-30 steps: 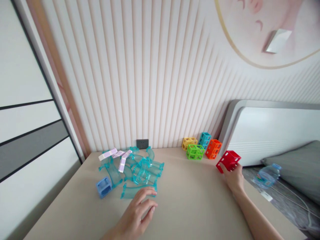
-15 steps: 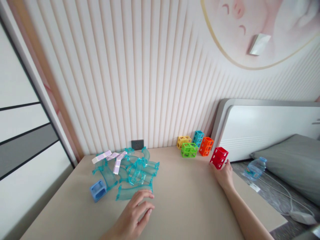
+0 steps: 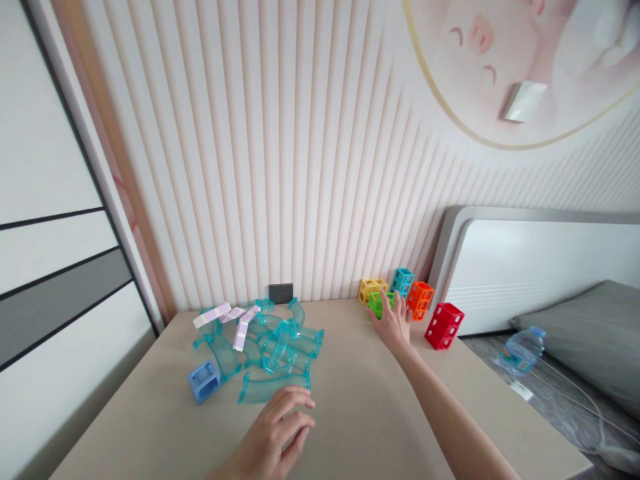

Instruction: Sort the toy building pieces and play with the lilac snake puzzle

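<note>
My right hand (image 3: 393, 322) reaches over the green block (image 3: 376, 305), fingers spread, covering part of it; whether the fingertips touch it is unclear. Behind and beside it stand a yellow block (image 3: 367, 291), a blue-teal block (image 3: 401, 281) and an orange block (image 3: 419, 300). To the right a red block (image 3: 444, 326) stands upright by the table's edge. My left hand (image 3: 280, 430) is low in the middle, fingers loosely bent and apart, holding nothing, just in front of a clear teal track piece (image 3: 273, 387).
More teal track pieces (image 3: 293, 347) lie piled on the left of the table (image 3: 360, 413), with purple-and-white strips (image 3: 241, 334) on top. A light blue block (image 3: 205, 381) is at the near left. A black socket (image 3: 281, 293) is behind. Beyond the right edge lies a bottle (image 3: 523, 350).
My right hand has let go of the red block and moved left to the green block. The red block now stands free. The view has shifted slightly; my left hand keeps its pose.
</note>
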The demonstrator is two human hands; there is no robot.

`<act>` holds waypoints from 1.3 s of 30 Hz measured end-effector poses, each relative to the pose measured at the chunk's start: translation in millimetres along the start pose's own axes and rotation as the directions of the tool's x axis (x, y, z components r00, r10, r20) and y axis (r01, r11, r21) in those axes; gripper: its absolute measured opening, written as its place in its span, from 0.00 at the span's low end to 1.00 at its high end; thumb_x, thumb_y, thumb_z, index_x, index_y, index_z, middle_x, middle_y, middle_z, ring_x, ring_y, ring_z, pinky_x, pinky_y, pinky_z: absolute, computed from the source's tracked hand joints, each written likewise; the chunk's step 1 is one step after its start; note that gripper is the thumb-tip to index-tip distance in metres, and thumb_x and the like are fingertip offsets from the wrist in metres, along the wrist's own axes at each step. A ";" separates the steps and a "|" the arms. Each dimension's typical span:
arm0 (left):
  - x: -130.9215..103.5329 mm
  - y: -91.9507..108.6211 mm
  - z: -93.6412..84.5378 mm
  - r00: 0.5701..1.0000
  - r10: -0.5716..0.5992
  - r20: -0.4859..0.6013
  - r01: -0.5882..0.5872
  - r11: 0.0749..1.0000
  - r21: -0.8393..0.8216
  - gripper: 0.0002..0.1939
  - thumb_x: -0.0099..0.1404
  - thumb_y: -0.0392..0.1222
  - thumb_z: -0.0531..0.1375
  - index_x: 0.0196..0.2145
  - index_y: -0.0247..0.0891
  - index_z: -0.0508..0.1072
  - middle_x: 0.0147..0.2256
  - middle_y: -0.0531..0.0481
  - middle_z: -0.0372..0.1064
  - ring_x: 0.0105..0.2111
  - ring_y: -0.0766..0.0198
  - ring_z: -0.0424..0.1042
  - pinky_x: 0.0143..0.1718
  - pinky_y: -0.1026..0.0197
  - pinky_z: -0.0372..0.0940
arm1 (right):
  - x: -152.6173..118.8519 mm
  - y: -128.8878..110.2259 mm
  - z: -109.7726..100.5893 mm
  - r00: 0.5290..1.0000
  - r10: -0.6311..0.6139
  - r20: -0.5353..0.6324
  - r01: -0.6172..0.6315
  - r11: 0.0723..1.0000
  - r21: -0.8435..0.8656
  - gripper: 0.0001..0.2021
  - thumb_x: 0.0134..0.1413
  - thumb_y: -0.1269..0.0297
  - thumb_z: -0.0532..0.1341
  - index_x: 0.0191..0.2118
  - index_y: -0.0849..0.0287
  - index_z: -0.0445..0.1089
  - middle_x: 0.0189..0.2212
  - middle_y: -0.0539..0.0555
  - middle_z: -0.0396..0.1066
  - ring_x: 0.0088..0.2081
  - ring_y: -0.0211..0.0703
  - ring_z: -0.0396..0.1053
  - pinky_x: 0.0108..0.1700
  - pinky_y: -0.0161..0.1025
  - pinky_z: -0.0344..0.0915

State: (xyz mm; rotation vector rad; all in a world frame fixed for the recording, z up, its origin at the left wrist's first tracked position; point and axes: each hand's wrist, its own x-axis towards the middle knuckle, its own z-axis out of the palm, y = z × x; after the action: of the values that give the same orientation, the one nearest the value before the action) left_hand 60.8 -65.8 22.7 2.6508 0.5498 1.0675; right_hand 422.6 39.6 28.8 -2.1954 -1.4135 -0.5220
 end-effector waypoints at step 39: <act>-78.5 -78.8 -124.7 0.781 -0.593 -0.194 0.624 0.750 0.219 0.23 0.59 0.28 0.52 0.51 0.41 0.70 0.43 0.46 0.68 0.44 0.57 0.72 0.50 0.53 0.68 | -21.2 -7.7 17.9 0.925 -0.267 -0.270 0.330 0.918 0.219 0.23 0.65 0.55 0.51 0.63 0.55 0.61 0.68 0.63 0.52 0.67 0.60 0.53 0.67 0.65 0.44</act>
State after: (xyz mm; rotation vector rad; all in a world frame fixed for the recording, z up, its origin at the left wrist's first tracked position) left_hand -99.0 -18.9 35.4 2.3138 1.5636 0.9728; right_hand 408.3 37.0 4.0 -1.6588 -1.5958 -0.6385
